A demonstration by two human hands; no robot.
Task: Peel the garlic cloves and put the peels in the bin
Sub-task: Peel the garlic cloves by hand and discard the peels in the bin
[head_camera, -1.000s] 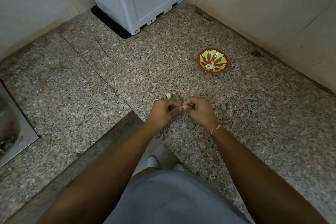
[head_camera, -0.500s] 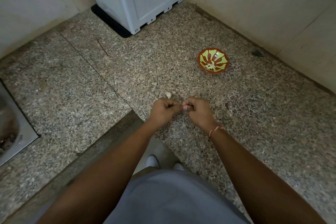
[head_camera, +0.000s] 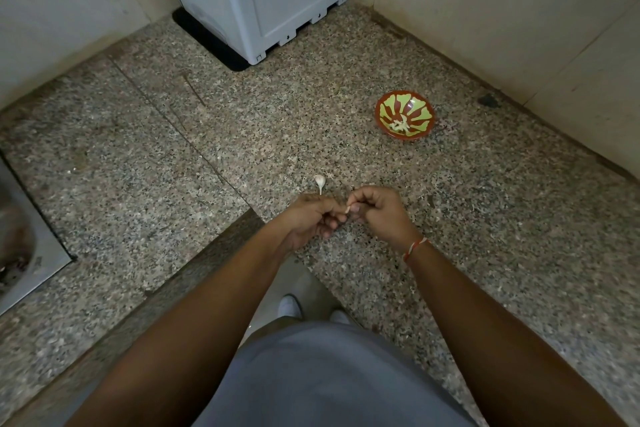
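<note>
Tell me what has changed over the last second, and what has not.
The left hand and right hand, pressed together a second ago, have drawn slightly apart, baring a pale garlic clove pinched between them. The loose garlic clove on the counter and the red and green bowl have not moved.

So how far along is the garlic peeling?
Partly done, it seems. The bowl already holds some pale pieces, cloves or peels, too small to tell. In hand: the left hand and right hand pinch a clove between them. Left: one garlic piece lies on the counter. No bin is in view.
</note>
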